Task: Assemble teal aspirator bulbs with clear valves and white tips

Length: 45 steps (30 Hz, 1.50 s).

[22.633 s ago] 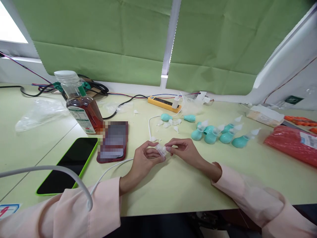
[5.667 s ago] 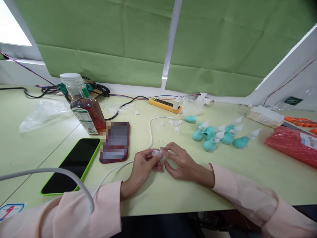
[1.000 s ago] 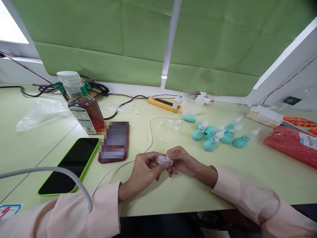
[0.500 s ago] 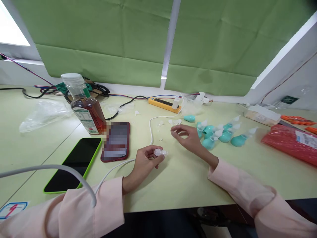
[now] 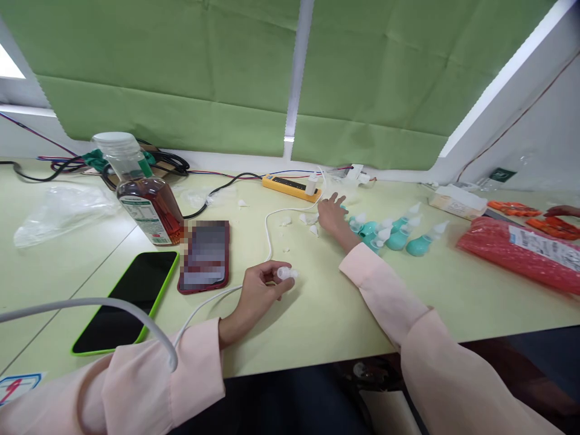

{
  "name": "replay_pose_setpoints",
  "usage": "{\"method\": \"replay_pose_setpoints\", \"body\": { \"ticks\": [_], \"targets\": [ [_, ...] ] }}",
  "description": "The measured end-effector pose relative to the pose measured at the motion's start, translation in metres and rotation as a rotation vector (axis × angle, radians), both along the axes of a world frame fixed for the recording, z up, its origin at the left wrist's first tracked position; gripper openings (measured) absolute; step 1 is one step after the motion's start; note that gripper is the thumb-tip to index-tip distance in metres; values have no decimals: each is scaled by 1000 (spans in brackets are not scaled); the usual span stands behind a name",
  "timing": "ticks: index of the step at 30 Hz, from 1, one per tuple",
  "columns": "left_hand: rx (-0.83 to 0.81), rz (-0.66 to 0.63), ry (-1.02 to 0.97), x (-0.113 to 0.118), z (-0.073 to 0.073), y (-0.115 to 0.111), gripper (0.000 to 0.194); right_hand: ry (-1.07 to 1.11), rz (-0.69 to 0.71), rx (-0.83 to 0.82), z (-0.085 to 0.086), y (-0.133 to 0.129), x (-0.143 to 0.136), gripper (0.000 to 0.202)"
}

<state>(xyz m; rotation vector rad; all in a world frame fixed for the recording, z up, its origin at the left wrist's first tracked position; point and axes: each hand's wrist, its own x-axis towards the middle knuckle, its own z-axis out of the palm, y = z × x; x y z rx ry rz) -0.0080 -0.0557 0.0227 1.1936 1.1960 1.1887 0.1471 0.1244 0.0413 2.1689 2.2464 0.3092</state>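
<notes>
My left hand [image 5: 263, 287] is closed on a small clear plastic piece [image 5: 286, 273], pinched between thumb and fingers above the table. Farther back, my right hand [image 5: 333, 214] reaches with its fingers spread over a teal rubber bulb [image 5: 343, 209], which is mostly hidden behind it. Whether the fingers touch that bulb I cannot tell. Just right of this hand lie several teal bulbs with clear nozzles, one of them a bulb [image 5: 417, 244] at the group's right end. Small white translucent scraps [image 5: 314, 230] are scattered to the left of the right hand.
A green-edged phone [image 5: 129, 302], a dark red phone [image 5: 206, 257] and a bottle of amber liquid [image 5: 151, 208] stand or lie at left. A yellow power strip [image 5: 290, 187] with a white cable lies behind. Red wrapped package [image 5: 516, 251] at right; another person's hand [image 5: 562, 211] shows at the edge.
My right hand has moved back and slightly left, onto the rear teal bulb, its fingers spreading. My left hand keeps its grip on the clear piece. The view has shifted slightly to the right.
</notes>
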Motion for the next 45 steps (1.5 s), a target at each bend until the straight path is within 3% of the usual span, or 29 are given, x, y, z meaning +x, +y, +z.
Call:
{"method": "replay_pose_setpoints", "body": {
  "ticks": [3,6,14,18,22,23,25,27,29,32,34,39,45],
  "targets": [
    [-2,0,6,0,1,-1,26,22,-160,-12,-3,20,-1,35],
    [7,1,14,0,0,-1,27,25,-218,5,-7,28,5,30],
    [-23,-52,-55,-1,-1,0,29,57,-109,157,6,3,2,32],
    [-65,-65,-116,-1,3,-1,25,80,5,169,26,-21,-13,28],
    [4,-53,-126,-1,4,-1,16,95,162,172,45,-65,-13,23],
    [30,-37,-120,-1,3,-1,15,113,237,176,47,-79,-10,25],
    [69,-15,-101,-1,2,-1,16,283,567,184,45,-105,0,29],
    [86,-23,-65,-1,0,-1,17,543,805,57,34,-125,12,28],
    [98,-43,8,-1,-2,-2,19,844,873,-105,19,-136,24,24],
    [156,-109,139,-3,-1,-5,24,1271,743,-427,-5,-139,35,22],
    [206,-160,241,-3,1,-7,25,1465,658,-550,-15,-137,37,22],
    [274,-270,452,-3,9,-11,25,1565,614,-678,-22,-140,32,22],
    [282,-311,519,-3,12,-11,27,1528,598,-812,-22,-146,31,22]
  ]
}}
